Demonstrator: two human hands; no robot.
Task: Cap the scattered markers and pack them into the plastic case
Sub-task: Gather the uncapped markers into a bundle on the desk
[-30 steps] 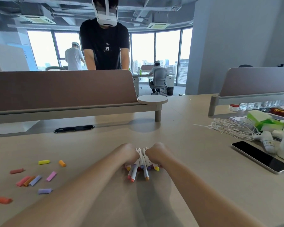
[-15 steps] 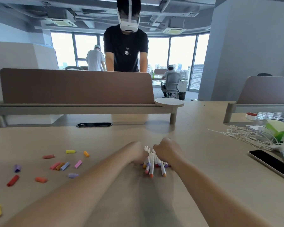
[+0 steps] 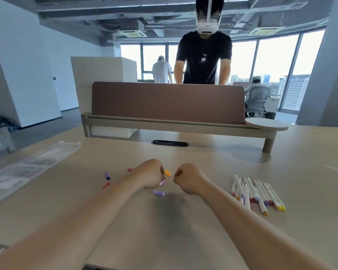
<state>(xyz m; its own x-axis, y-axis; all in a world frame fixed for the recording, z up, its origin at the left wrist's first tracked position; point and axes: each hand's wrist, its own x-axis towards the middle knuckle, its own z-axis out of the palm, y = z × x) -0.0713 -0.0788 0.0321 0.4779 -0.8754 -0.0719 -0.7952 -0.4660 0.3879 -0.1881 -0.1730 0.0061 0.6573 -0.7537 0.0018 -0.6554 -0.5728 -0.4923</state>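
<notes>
Several uncapped white markers (image 3: 256,193) lie bunched on the table, to the right of my right forearm, coloured tips toward me. Loose caps are scattered around my hands: an orange cap (image 3: 167,173) between the fists, a purple cap (image 3: 158,192) just below my left hand, another purple cap (image 3: 107,176) and a red cap (image 3: 106,185) further left. My left hand (image 3: 150,175) is curled into a fist, and a pink cap (image 3: 162,182) pokes out from its fingers. My right hand (image 3: 187,179) is a closed fist with nothing visible in it. The clear plastic case (image 3: 27,164) lies open at far left.
A brown desk divider (image 3: 167,103) on a low shelf crosses the far side of the table, with a black cable slot (image 3: 170,143) in front. A person in a black shirt wearing a headset (image 3: 203,55) stands behind the divider.
Both hands let go of the bunched markers and moved left to the scattered caps. The view swung left, so the markers now lie at the right and the case has come into sight.
</notes>
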